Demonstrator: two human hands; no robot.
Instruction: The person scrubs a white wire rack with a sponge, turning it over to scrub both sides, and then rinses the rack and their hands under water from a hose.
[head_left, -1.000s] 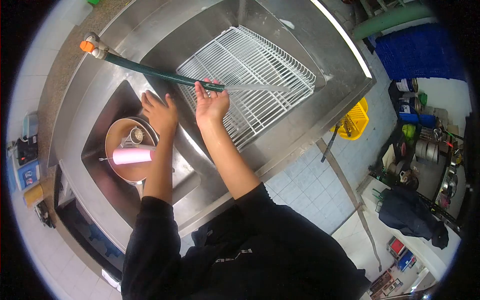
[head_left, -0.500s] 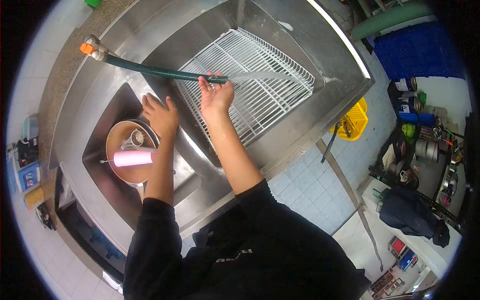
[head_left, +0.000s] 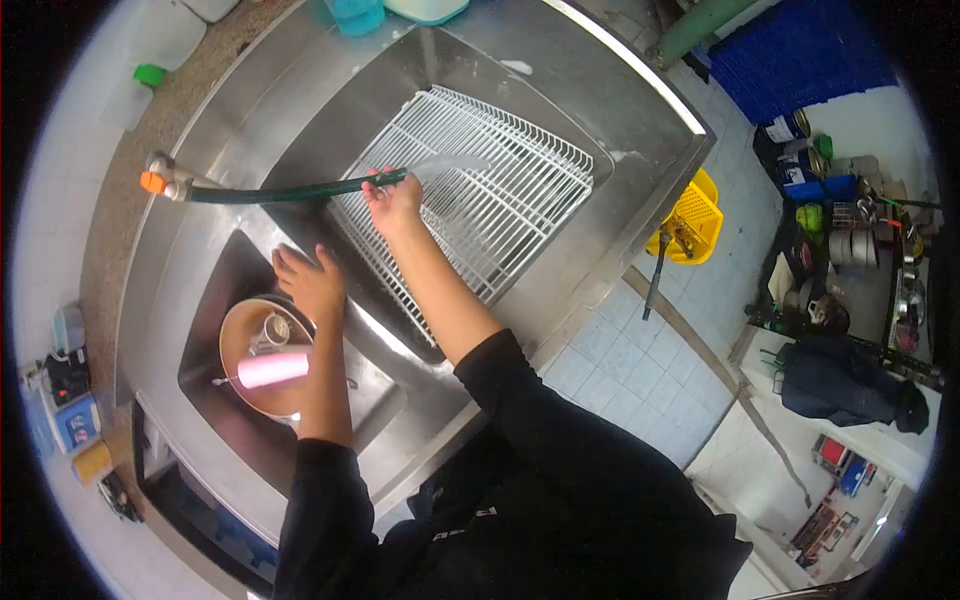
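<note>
White wire rack (head_left: 480,200) in steel sink (head_left: 560,290), water streaming over it; rinse seemingly midway. Right hand (head_left: 392,203) grips green rubber hose (head_left: 290,190); left hand (head_left: 308,283) flat, unclenched on divider.

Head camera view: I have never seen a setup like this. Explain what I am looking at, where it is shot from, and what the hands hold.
There is no machine here. A person wears a camera on the head, looking down at their own arms, and the wide lens bends the edges. The right hand grips the end of a green hose that runs from a tap. Water sprays from it onto a white wire rack lying in the large steel sink basin. The left hand rests open on the edge between the basins. In the smaller basin a pan holds a pink cup on its side.
</note>
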